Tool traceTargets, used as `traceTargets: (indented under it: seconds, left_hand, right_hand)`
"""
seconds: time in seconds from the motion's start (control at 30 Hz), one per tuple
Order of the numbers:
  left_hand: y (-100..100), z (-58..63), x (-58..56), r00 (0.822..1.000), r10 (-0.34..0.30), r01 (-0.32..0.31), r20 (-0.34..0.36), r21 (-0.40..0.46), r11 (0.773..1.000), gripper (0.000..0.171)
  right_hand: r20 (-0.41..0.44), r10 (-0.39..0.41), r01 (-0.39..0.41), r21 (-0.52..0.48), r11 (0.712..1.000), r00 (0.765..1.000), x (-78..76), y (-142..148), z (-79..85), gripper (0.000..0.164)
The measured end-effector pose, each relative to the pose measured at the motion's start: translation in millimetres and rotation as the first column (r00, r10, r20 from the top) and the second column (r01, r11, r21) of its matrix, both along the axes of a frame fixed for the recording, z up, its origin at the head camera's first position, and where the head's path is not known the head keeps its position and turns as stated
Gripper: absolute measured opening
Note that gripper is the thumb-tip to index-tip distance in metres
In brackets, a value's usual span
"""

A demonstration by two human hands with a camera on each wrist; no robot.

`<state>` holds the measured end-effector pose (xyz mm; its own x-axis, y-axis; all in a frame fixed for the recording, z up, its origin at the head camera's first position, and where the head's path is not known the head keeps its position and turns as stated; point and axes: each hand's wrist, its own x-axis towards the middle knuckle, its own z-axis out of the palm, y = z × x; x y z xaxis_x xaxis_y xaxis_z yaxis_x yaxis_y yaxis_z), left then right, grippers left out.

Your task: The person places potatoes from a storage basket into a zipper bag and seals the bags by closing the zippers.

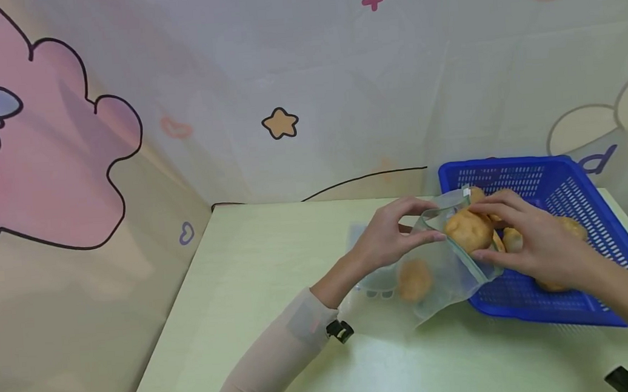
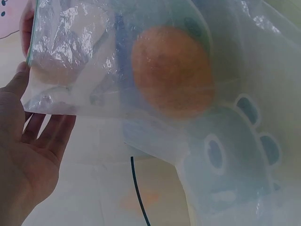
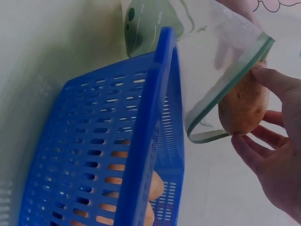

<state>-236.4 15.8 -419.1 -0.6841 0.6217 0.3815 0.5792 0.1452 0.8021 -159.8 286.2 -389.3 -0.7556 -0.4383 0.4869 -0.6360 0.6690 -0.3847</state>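
A translucent zip bag point(image 1: 448, 287) with a green-edged mouth hangs over the table, tilted toward the basket. My left hand point(image 1: 386, 234) pinches the bag by its rim, thumb and fingers spread along the opening. With the fingertips of my right hand point(image 1: 547, 240) I hold a potato point(image 1: 466, 229) right at the bag's mouth; the right wrist view shows this potato point(image 3: 244, 106) partly behind the green zip strip point(image 3: 230, 84). Another potato point(image 2: 173, 73) lies inside the bag, seen through its plastic.
A blue perforated basket point(image 1: 603, 233) stands at the right of the table, with several potatoes point(image 1: 570, 226) in it. The pale green table point(image 1: 274, 253) meets a cartoon-printed curtain point(image 1: 340, 97) behind. The bag bears a printed cartoon figure point(image 2: 221, 160).
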Motion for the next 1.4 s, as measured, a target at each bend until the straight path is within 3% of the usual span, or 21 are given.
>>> traceTargets:
  seconds: [0.23, 0.4, 0.53, 0.73, 0.9, 1.07, 1.2, 1.4]
  left_hand:
    - [-1.3, -0.8, -0.4, 1.0, 0.002, -0.003, -0.023, -0.023, 1.0, 0.045]
    - [-0.3, 0.2, 0.0, 1.0, 0.002, -0.002, -0.016, -0.033, 0.999, 0.045]
    - [-0.6, 1.0, -0.7, 1.0, -0.003, 0.003, -0.006, -0.034, 0.999, 0.044]
    - [-0.9, -3.5, -1.4, 1.0, 0.004, -0.004, 0.008, -0.013, 1.0, 0.043]
    - [0.2, -8.8, 0.3, 0.997, 0.01, -0.011, 0.079, 0.01, 1.0, 0.043]
    - [4.7, -16.8, 2.5, 0.989, 0.047, -0.049, 0.142, 0.01, 0.999, 0.044]
    - [6.9, -22.8, 2.6, 0.988, 0.036, -0.038, 0.15, 0.009, 0.999, 0.04]
    - [4.4, -21.8, 0.4, 0.994, 0.013, -0.013, 0.107, -0.003, 1.0, 0.035]
  right_hand:
    - [0.034, -0.064, 0.066, -0.043, 0.997, 0.997, 4.1, 7.2, 1.4, 0.078]
    - [0.043, -0.138, 0.138, -0.001, 0.99, 0.989, 5.5, 35.5, -3.1, 0.062]
    - [0.103, -0.205, 0.194, 0.104, 0.975, 0.973, 5.2, 67.5, -13.9, 0.048]
    - [0.223, -0.268, 0.205, 0.27, 0.941, 0.937, 4.8, 108.9, -44.2, 0.056]
    - [0.312, -0.305, 0.191, 0.345, 0.919, 0.9, 8.2, 125.8, -61.0, 0.068]
    - [0.309, -0.302, 0.151, 0.431, 0.89, 0.902, 8.5, 128.7, -70.5, 0.079]
    - [0.292, -0.294, 0.129, 0.475, 0.871, 0.91, 7.0, 128.6, -73.5, 0.072]
    - [0.296, -0.297, 0.139, 0.456, 0.879, 0.908, 6.4, 126.7, -70.4, 0.064]
